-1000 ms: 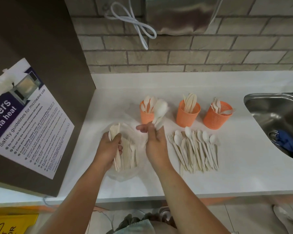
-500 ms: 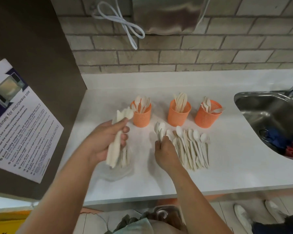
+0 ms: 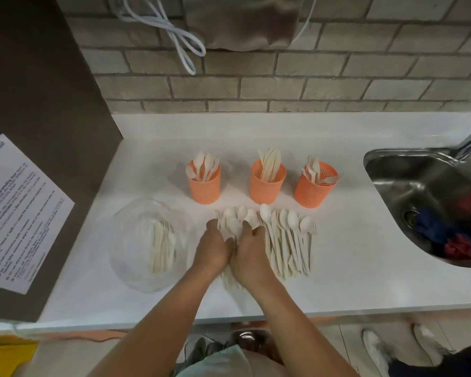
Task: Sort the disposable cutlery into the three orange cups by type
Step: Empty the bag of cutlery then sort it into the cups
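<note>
Sorting partway, plenty left!
Orange perforated plastic cups (image 3: 204, 186) part-filled; left hand (image 3: 214, 248) and right hand (image 3: 252, 254) press flat on pale disposable cutlery pile (image 3: 288, 240); clear plastic bag (image 3: 131, 254) holds more.

Even indoor light, soft blur, wide-angle edge bending

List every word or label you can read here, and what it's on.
"wave use": cut-off heading on the poster at left.
"OR": cut-off letters on the yellow sign, bottom left.
Poster's small print: too blurred to read.
No other text visible.
</note>
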Demonstrator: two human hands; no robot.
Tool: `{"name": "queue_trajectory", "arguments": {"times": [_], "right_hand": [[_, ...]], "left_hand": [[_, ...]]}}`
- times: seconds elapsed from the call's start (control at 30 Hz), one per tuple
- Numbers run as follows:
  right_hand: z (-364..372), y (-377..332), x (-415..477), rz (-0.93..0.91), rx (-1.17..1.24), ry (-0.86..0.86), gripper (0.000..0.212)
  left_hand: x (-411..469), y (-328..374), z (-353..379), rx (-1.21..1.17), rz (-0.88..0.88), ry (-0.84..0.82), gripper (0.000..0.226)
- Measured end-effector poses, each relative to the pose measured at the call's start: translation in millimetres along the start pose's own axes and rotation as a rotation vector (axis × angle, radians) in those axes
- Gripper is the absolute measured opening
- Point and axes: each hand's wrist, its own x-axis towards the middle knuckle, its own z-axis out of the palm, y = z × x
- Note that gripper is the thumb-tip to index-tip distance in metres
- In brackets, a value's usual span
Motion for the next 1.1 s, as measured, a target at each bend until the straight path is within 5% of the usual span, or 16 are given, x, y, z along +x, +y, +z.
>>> {"name": "queue_trajectory", "arguments": {"times": [0.2,0.3,0.57,0.8,1.1], "right_hand": [[3.2,28.4,12.1,-0.212,-0.214,-0.017,0.043],[-4.3,39.5,15.7,-0.299,-0.257,0.131,0.030],[-57.8,101.6,38.0,-0.317,-0.175,0.502,0.039],[-37.4,152.1,39.4,-0.267,-0.366,0.235,0.057],[-35.8,153.4,46.8,-0.262,-0.350,0.237,0.058]], "left_hand": [[-2.7,8.9,11.3,0.281,-0.050,0.184,0.076],[1.9,8.9,16.3,0.326,-0.038,0.221,0.067],[-20.0,-18.0,20.4,0.297,0.194,0.261,0.081],[-26.1,-42.5,51.8,0.542,0.253,0.312,0.082],[-11.3,-35.4,49.7,0.508,0.240,0.389,0.073]]}}
